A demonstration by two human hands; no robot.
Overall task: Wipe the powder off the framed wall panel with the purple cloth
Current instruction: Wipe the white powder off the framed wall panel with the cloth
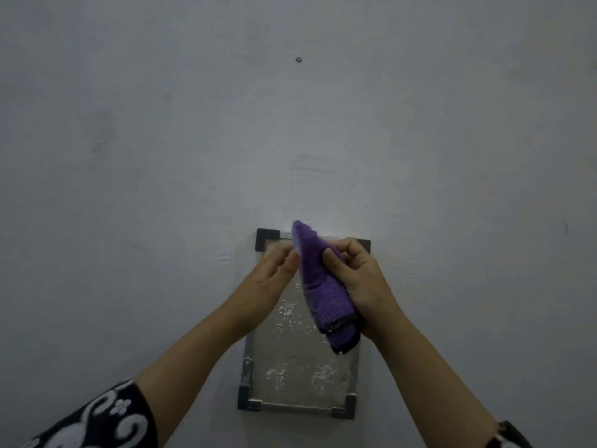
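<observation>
Now right hand (358, 282) fingers curl round purple cloth (319, 286) before panel (290, 376); left hand (271, 273) fingers straight, touching cloth edge.

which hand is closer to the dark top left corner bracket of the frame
Left. The left hand has its fingers just below and right of the dark corner bracket; the right hand, gripping the folded purple cloth, is farther right.

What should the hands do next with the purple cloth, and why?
Probably press the purple cloth flat onto the framed panel and wipe. White powder still speckles the glass, and the cloth looks held up in front of it: the right hand grips it, while the left hand touches its edge with straight fingers.
</observation>
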